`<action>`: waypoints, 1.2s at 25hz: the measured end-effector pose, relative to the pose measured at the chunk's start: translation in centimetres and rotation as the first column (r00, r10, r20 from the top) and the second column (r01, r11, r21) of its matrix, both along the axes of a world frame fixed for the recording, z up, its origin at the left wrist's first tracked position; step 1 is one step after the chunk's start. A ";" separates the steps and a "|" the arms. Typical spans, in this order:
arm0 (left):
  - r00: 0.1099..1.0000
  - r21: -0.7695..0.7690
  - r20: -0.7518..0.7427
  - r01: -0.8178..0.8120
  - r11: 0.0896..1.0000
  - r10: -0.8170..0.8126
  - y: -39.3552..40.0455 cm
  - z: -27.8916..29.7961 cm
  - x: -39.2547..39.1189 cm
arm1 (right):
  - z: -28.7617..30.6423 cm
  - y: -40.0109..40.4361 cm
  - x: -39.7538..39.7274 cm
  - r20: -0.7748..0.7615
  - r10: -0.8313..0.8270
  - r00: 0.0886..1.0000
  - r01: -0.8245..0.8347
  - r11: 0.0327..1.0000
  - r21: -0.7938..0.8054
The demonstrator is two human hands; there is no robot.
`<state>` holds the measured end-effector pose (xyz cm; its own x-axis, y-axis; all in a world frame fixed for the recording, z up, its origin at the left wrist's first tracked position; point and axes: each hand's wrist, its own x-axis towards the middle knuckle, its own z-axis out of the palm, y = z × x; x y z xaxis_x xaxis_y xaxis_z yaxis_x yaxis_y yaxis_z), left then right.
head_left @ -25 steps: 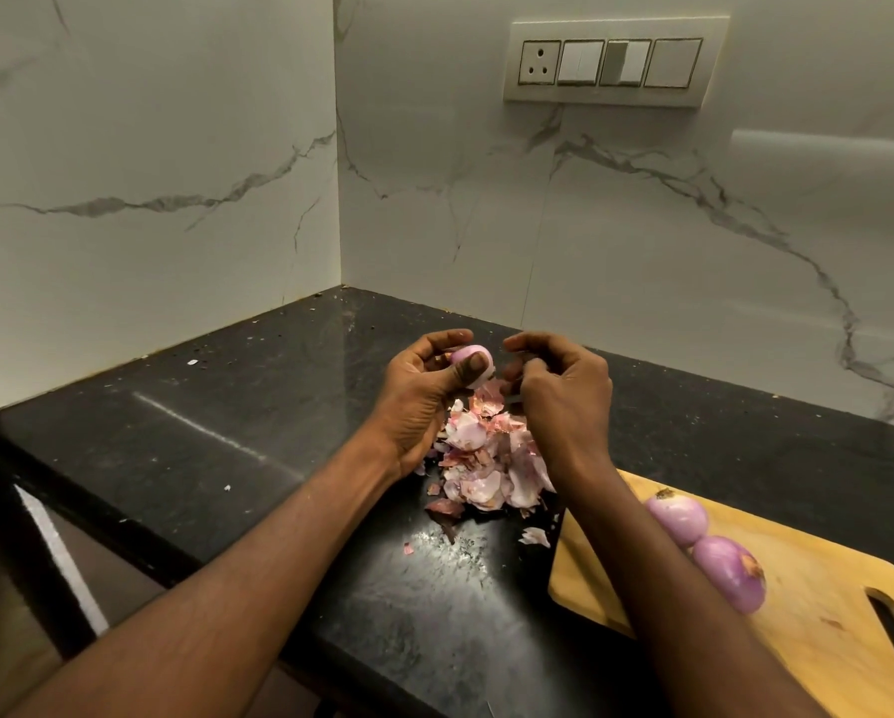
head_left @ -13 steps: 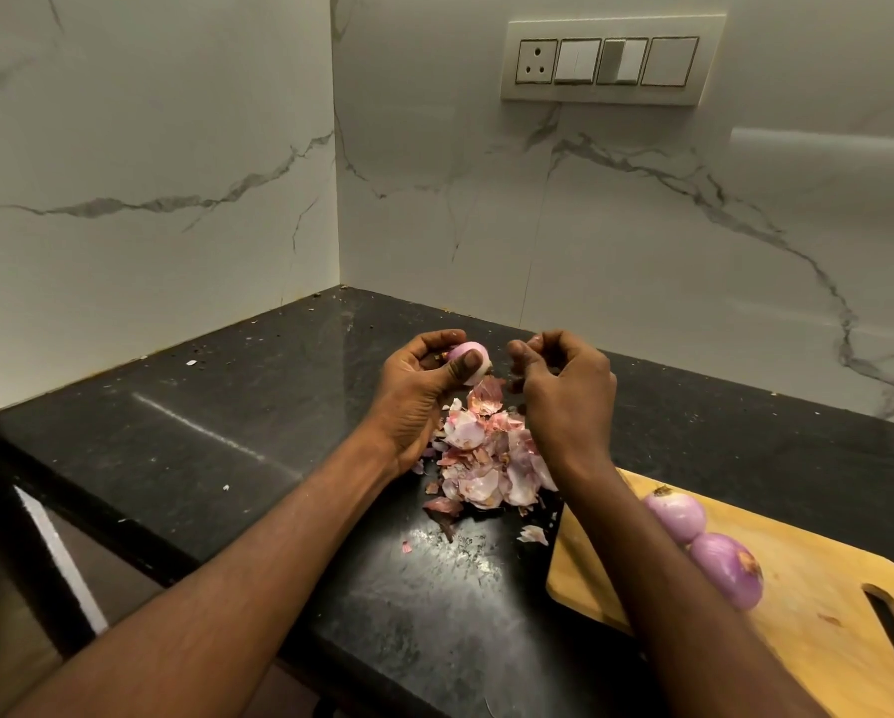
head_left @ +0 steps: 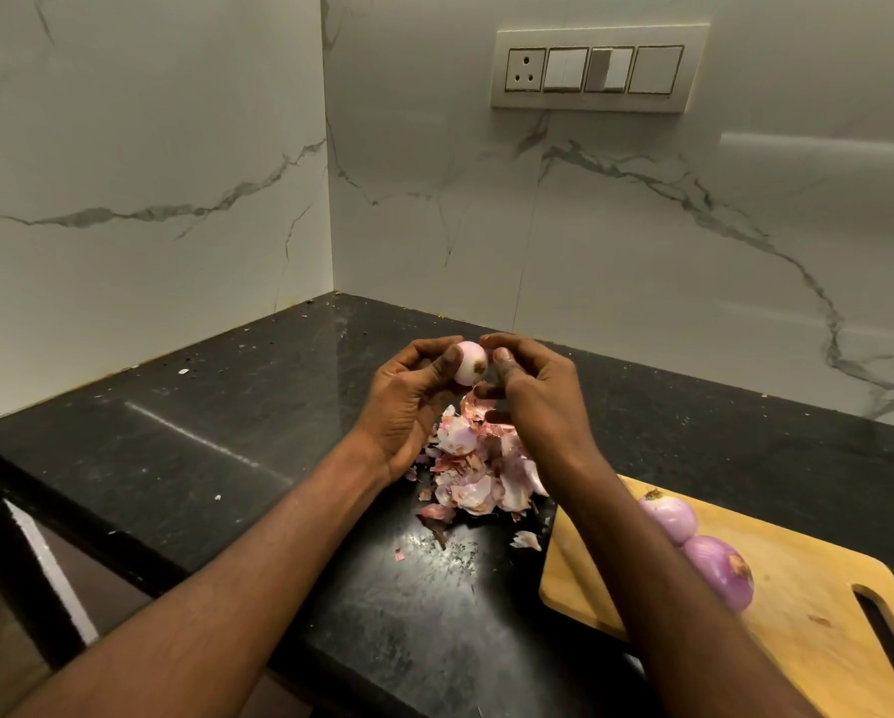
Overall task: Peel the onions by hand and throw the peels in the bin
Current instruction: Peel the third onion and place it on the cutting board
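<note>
Resting on the cutting board [head_left: 817,614] at lower right: two peeled onions [head_left: 693,546], touching | left hand [head_left: 408,401], centre frame, fingers curled round a small onion [head_left: 469,361] | right hand [head_left: 533,391] curled, fingertips at that onion's root end | peel pile [head_left: 478,469] on the black counter [head_left: 201,417] below both hands

A single head-worn wide-angle view looks forward and down, close over the black counter [head_left: 237,448], facing its far corner where two marble walls [head_left: 589,241] meet; forearms enter from the near edge.
</note>
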<state>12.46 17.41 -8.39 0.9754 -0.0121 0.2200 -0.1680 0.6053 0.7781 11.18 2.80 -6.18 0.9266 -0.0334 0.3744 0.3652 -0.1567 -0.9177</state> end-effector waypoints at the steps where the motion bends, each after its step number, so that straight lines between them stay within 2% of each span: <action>1: 1.000 -0.018 -0.028 -0.001 1.000 0.001 0.0 0.0 -0.1 | -0.1 0.1 -0.1 0.000 0.040 0.999 -0.040 0.999 -0.028; 3: 0.997 -0.059 -0.083 -0.012 0.998 0.007 0.1 0.3 -0.2 | -0.4 0.4 -0.4 0.055 0.070 0.996 -0.061 0.988 -0.142; 6: 0.991 -0.065 -0.125 -0.051 0.997 0.042 0.0 0.4 -0.3 | -1.0 1.2 -0.7 0.198 -0.008 0.980 0.067 0.955 -0.290; 9: 0.982 -0.079 -0.142 -0.134 0.988 0.122 -0.1 0.3 -0.1 | -0.8 1.7 -1.0 0.218 -0.025 0.976 0.070 0.977 -0.201; 11: 0.989 -0.065 -0.106 -0.112 0.992 0.105 -0.2 0.3 -0.1 | -0.6 1.7 -1.2 0.180 -0.011 0.984 0.031 0.993 -0.110; 12: 0.995 -0.019 -0.075 -0.071 0.997 0.070 -0.3 0.5 -0.3 | -0.5 1.7 -1.3 0.163 -0.005 0.987 0.016 0.997 -0.072; 14: 0.999 0.193 -0.005 -0.040 0.980 0.042 -0.8 0.7 -0.8 | -0.9 2.0 -1.5 0.154 -0.021 0.988 0.028 0.999 -0.040; 16: 0.995 0.359 0.032 -0.104 0.928 0.098 -1.5 0.6 -1.2 | -1.3 2.5 -1.7 0.193 -0.090 0.977 0.108 0.991 -0.083; 17: 0.991 0.383 0.027 -0.132 0.914 0.131 -1.7 0.5 -1.3 | -1.5 2.6 -1.6 0.226 -0.135 0.965 0.168 0.977 -0.133; 20: 0.980 0.389 0.030 -0.191 0.901 0.195 -1.9 0.7 -1.5 | -1.9 2.4 -1.0 0.369 -0.196 0.909 0.309 0.909 -0.279; 24: 0.967 0.416 0.088 -0.253 0.873 0.239 -1.9 0.7 -1.3 | -1.4 2.0 -1.2 0.472 -0.209 0.856 0.409 0.833 -0.372; 27: 0.946 0.421 0.103 -0.322 0.848 0.307 -1.7 0.3 -0.9 | -1.0 1.6 -1.4 0.500 -0.283 0.818 0.480 0.815 -0.323; 30: 0.924 0.413 0.078 -0.372 0.831 0.375 -1.4 0.1 -0.4 | -0.5 0.9 -0.7 0.403 -0.250 0.880 0.371 0.892 -0.257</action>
<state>12.02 16.02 -8.33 0.9253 0.2654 0.2709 -0.3107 0.1210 0.9428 10.45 3.71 -6.72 0.6926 -0.1203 0.7113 0.5346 -0.5763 -0.6181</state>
